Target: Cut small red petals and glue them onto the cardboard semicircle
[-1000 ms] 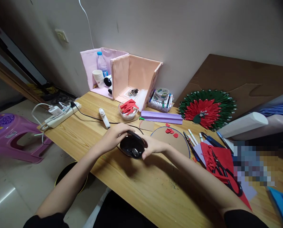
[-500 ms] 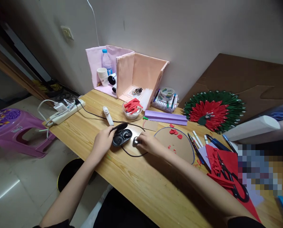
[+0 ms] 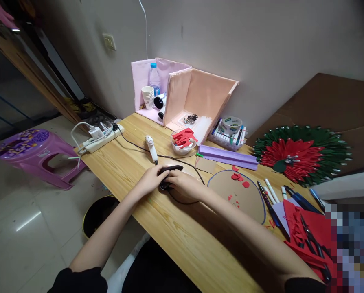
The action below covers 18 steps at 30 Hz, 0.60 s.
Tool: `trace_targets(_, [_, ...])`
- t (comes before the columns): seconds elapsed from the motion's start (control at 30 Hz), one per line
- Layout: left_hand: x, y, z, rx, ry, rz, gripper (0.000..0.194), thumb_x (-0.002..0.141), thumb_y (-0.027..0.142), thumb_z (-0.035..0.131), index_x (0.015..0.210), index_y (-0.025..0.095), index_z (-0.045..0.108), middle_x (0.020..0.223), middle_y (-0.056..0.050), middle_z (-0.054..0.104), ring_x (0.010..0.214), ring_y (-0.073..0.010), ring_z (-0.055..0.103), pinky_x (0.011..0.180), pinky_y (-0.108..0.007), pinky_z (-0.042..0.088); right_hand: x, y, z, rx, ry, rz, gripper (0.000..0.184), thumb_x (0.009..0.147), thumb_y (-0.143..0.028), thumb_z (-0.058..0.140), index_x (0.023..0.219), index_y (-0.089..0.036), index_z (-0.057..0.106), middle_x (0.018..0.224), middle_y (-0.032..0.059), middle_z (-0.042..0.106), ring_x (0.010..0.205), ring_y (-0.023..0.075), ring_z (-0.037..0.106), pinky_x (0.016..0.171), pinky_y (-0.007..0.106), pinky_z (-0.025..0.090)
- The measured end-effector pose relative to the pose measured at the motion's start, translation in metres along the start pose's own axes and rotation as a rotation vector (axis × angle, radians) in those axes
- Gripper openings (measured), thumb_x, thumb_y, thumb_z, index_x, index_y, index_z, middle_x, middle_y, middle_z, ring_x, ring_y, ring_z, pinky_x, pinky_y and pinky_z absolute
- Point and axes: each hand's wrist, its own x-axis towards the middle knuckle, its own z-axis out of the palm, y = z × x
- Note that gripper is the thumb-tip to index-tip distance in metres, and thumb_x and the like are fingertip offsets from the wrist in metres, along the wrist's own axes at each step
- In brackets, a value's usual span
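My left hand (image 3: 150, 180) is closed around a black earbud charging case (image 3: 163, 185), whose lid (image 3: 176, 167) stands up behind the fingers. Over the case's inside, my right hand (image 3: 182, 183) has its fingers pinched together and pressed down. The dark earbud that showed in them a moment ago is hidden under the fingertips. A white handheld device with a black tip (image 3: 152, 149) lies just beyond my left hand. A black cable (image 3: 182, 202) loops on the table around both hands.
Behind stands a clear bowl of red scraps (image 3: 183, 141). A cardboard disc with red bits (image 3: 235, 195) lies to the right, then pens and scissors (image 3: 314, 244) on red felt. A power strip (image 3: 104, 140) sits at the left edge. Pink fabric-covered boxes (image 3: 197, 93) stand at the back.
My right hand has moved left from beside the case onto it, carrying the dark earbud, which is now out of sight. My left hand still holds the case. The view has turned leftward.
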Motion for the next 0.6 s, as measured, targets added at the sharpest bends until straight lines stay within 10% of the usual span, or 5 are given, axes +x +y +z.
trace_targets(0.2, [0.004, 0.002, 0.0, -0.104, -0.09, 0.034, 0.045, 0.091, 0.046, 0.033, 0.112, 0.018, 0.061, 0.117, -0.007, 0.063, 0.108, -0.0202, 0.056, 0.098, -0.033, 0.04, -0.044, 0.002, -0.017, 0.159, 0.254, 0.194, 0.011, 0.085, -0.023, 0.054, 0.086, -0.018, 0.064, 0.082, 0.0075, 0.062, 0.074, 0.0173, 0.058, 0.066, 0.03, 0.048])
trace_targets(0.4, [-0.014, 0.01, 0.015, 0.171, -0.074, 0.111, 0.042, 0.092, 0.037, 0.03, 0.127, 0.024, 0.049, 0.125, -0.009, 0.054, 0.116, -0.021, 0.049, 0.101, -0.038, 0.035, -0.07, -0.002, -0.014, 0.23, 0.228, 0.427, 0.011, 0.081, -0.025, 0.061, 0.074, -0.017, 0.064, 0.075, 0.0052, 0.062, 0.07, 0.0161, 0.058, 0.065, 0.029, 0.046])
trace_targets(0.6, [-0.027, 0.002, 0.037, 0.454, -0.064, 0.107, 0.058, 0.08, 0.034, 0.053, 0.135, 0.022, 0.039, 0.125, -0.013, 0.048, 0.118, -0.0286, 0.044, 0.099, -0.043, 0.037, -0.094, -0.007, -0.033, 0.229, 0.357, 0.505, 0.013, 0.084, -0.026, 0.055, 0.075, -0.02, 0.062, 0.075, 0.005, 0.062, 0.069, 0.0179, 0.058, 0.062, 0.031, 0.046])
